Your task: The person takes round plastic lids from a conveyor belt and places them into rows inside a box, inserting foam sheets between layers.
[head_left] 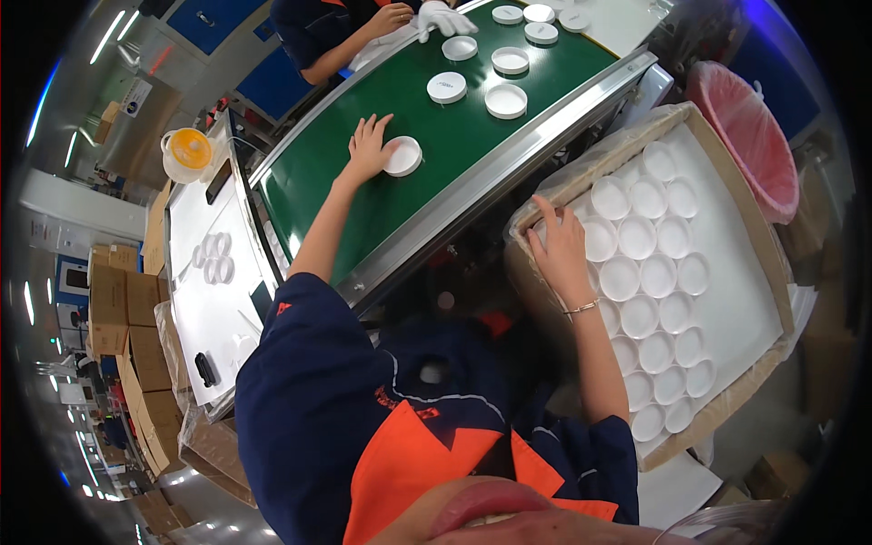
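Observation:
My left hand (368, 150) reaches over the green conveyor belt (363, 222), fingers spread. Just right of it, close to its thumb side, lies a shallow white round lid (403, 156); whether they touch, I cannot tell. At the left wall of a plastic-lined cardboard box (758, 222), my right hand (559, 245) has its fingers apart and nothing visible in them. Rows of similar white round pieces (658, 275) lie flat in that box, the nearest ones right beside this hand. Several more white lids (506, 101) sit farther along the belt.
Across the belt a co-worker's white-gloved hand (445, 20) and bare hand (389, 18) are at the far edge. A metal rail (472, 177) borders the belt. On the left, a white table (195, 309) holds small round pieces; a pink-lined bin (749, 136) stands beyond the box.

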Action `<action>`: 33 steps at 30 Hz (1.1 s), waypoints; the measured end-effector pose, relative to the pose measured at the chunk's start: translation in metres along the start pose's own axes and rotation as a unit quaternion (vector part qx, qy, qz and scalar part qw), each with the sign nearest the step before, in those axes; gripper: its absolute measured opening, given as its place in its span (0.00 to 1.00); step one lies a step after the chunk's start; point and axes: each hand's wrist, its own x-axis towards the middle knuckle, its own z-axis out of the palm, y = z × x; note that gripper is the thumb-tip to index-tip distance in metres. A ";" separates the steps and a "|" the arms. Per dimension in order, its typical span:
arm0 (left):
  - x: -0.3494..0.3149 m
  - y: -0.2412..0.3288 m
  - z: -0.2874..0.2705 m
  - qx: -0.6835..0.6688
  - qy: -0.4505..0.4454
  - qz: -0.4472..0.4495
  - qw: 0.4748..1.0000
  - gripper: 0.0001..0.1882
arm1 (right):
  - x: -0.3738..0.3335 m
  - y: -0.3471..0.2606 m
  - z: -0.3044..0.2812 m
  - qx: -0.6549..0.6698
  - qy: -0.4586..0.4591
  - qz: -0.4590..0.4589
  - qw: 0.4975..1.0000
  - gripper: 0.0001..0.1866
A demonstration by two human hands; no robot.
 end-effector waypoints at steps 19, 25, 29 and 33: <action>0.049 0.155 -0.012 -0.100 0.034 0.327 0.939 0.16 | 0.000 0.004 0.002 0.003 0.000 -0.019 1.000 0.32; 0.070 0.146 -0.016 0.031 -0.109 0.413 0.904 0.09 | -0.002 0.001 0.003 -0.001 -0.015 0.003 1.000 0.32; 0.080 0.145 -0.016 0.049 -0.093 0.460 0.882 0.07 | 0.000 0.005 -0.001 0.013 -0.013 0.006 1.000 0.32; 0.111 0.111 0.000 0.056 -0.032 0.296 0.953 0.08 | 0.002 0.004 0.001 0.001 -0.014 0.003 1.000 0.32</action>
